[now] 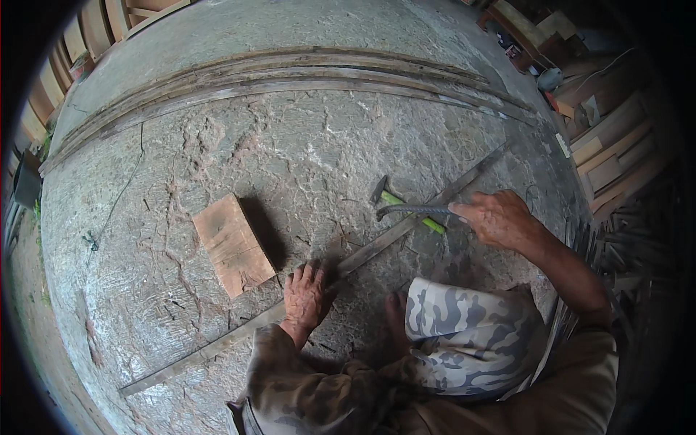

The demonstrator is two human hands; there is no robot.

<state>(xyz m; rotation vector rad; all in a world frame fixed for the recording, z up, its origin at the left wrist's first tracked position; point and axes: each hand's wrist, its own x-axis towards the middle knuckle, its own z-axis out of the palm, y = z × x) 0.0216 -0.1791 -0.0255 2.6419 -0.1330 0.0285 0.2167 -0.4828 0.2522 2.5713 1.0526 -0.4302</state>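
A long, narrow wooden strip (377,245) lies diagonally across the floor in front of me. My left hand (304,296) lies over it near its middle, fingers bent across the wood and holding it. In my closed right hand (496,219) is a ribbed steel pry bar (412,209), its hooked end pointing left above the strip. Under the bar, a hammer (391,197) with a bright green handle rests on the floor, partly covered by the bar. A squared wooden block (233,245) sits left of the strip, just beyond my left hand.
Several long wooden strips (290,72) stretch across the far floor. Wooden panels and frames (616,163) lean at the right, with a pile of scrap strips (627,246) nearer me. A thin cord (119,196) trails on the left, and small nail-like bits are scattered about.
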